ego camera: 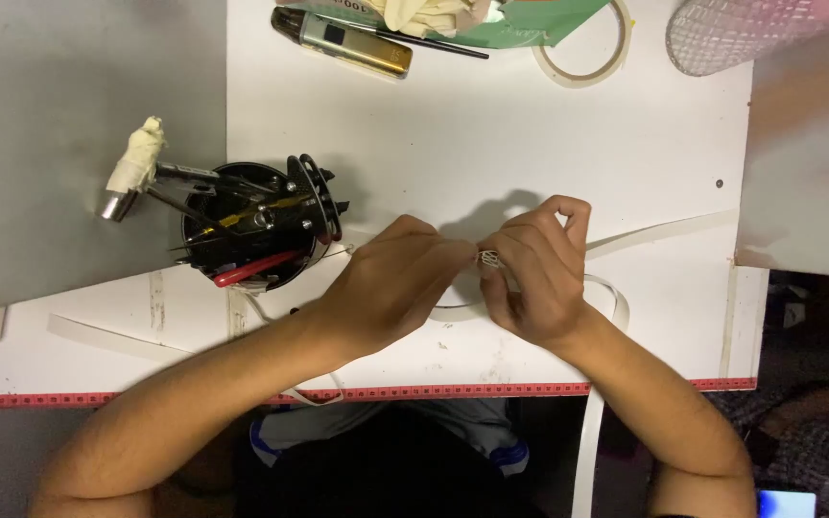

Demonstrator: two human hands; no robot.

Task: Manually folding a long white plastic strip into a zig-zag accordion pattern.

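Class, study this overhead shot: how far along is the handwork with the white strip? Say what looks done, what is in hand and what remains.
Done: nothing finished shows. In hand: the left hand and right hand meet, fingertips pinching a small white piece on the white strip. Left: most of the strip lies loose across the white table; the tool holder and tape ring sit untouched.

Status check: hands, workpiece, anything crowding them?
Both hands pinch a small white piece: left hand, right hand. White strip trails right. Black tool holder beside left hand.

the small white thing (488, 258) is mostly hidden by the fingers. the tape ring (582, 53) is cut off at the top.
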